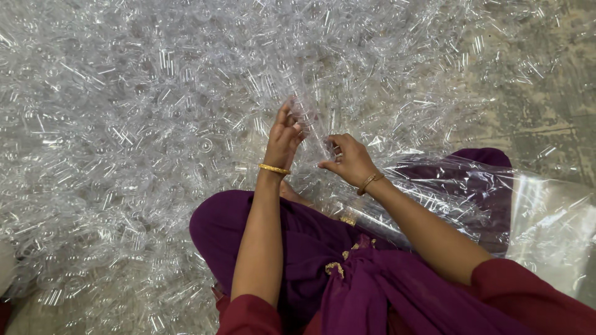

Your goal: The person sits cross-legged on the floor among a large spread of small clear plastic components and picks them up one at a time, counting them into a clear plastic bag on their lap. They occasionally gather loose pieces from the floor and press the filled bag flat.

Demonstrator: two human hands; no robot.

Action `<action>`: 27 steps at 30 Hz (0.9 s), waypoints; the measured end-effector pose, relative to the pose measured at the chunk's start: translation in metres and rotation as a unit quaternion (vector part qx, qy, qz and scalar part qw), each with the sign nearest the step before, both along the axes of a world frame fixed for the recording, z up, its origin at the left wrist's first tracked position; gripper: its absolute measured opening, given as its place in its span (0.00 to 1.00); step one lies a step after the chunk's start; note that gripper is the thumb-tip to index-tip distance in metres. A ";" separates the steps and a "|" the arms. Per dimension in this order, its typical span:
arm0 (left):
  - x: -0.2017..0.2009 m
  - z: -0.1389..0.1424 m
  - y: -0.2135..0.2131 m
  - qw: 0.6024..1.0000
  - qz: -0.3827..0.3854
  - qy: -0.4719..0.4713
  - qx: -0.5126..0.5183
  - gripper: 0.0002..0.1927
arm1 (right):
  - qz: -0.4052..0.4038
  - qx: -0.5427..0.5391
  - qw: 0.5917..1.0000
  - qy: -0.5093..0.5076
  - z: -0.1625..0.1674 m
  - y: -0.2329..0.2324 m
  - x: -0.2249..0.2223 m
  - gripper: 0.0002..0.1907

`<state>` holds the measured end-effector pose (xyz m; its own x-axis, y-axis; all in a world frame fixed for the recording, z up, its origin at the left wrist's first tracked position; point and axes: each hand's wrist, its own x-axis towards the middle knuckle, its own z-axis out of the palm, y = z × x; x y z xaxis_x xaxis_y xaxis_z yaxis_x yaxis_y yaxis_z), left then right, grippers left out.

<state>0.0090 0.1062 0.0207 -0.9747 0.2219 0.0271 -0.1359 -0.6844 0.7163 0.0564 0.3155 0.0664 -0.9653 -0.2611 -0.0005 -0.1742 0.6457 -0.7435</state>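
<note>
Fingers of our left hand (284, 138) and right hand (349, 160) pinch a clear plastic piece (308, 118) above the heap (124, 124); light, slippery, probably brittle, best gripped at its ends.

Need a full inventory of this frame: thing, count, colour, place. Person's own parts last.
clear plastic pieces: too many to count, transparent, heaped over the floor across the left and top of the view
stack of clear pieces: one, transparent, held up between the two hands at centre
plastic bag: one, clear film, lying over the lap and floor at right
floor: bare grey concrete, upper right
purple garment: one, dark purple with small gold trim, over the folded legs at bottom centre
red sleeves: two, dark red, bottom edge
gold bangles: two, one on each wrist
left hand: fingers up against the stack
right hand: gripping the stack's lower end
</note>
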 end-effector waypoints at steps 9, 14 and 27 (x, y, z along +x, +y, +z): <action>-0.006 -0.015 -0.004 0.994 0.019 -0.002 -0.109 0.20 | -0.007 0.039 0.999 0.003 0.003 0.007 0.002 0.34; -0.008 -0.007 -0.003 0.995 0.014 -0.041 -0.089 0.32 | -0.022 0.031 0.998 0.039 0.018 0.026 0.001 0.33; 0.072 0.088 0.267 0.892 -0.082 0.172 -0.409 0.11 | -0.238 0.078 0.952 0.177 0.148 0.286 0.105 0.32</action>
